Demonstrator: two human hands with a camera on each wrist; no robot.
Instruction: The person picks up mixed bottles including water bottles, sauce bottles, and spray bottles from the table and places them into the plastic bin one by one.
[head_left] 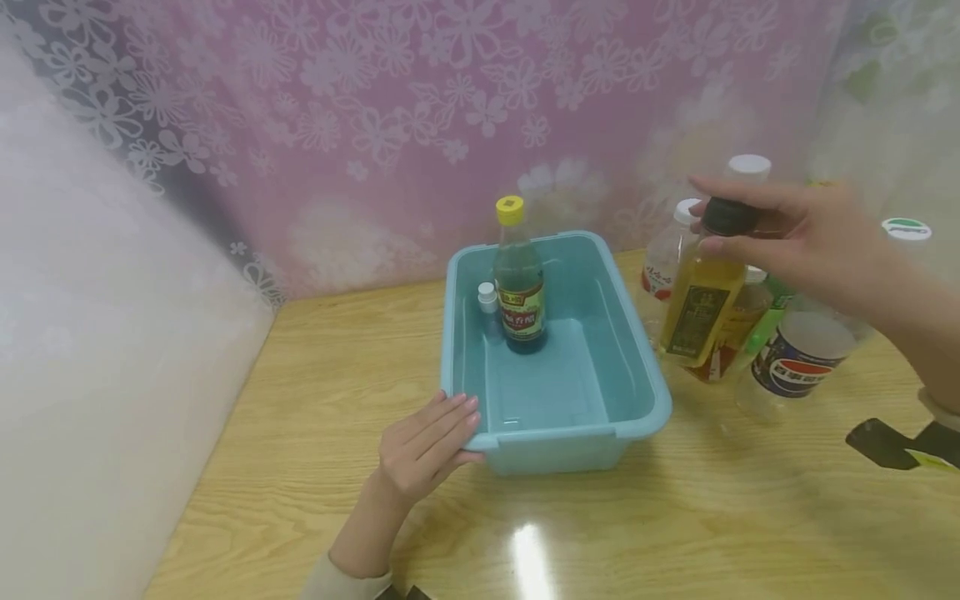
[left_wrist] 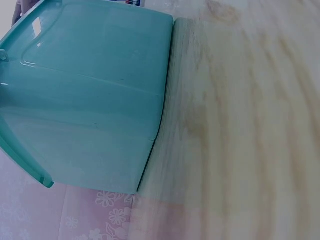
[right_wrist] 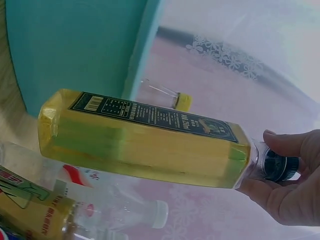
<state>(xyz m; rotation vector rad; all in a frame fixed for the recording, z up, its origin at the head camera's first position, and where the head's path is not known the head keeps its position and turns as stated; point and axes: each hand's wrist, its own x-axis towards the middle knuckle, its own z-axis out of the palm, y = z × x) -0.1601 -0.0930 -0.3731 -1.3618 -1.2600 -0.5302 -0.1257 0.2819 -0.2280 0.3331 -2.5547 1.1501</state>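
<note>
My right hand is pinching the black cap of a bottle of yellow liquid, with the thumb on one side and the fingers on the other. This bottle is just to the right of the blue-green basin, a little tilted, in front of the other bottles. On its dark label I see a barcode, a golden emblem and rows of small writing — too blurred for me to read with certainty.

My left hand rests on the near left corner of the basin rim; its fingers are straight and side by side over the edge, and the thumb is lower, on the outside.

In the basin stands a dark bottle with a yellow cap; its red and yellow label carries Chinese characters, the last of which I read as 香醋. Just beside it is a small bottle with a white cap.

On the wooden surface, at right, the bottles stand close together: one with the round Pepsi sign and the characters 百事, a clear one with a red label, an amber one and a green one.
</note>
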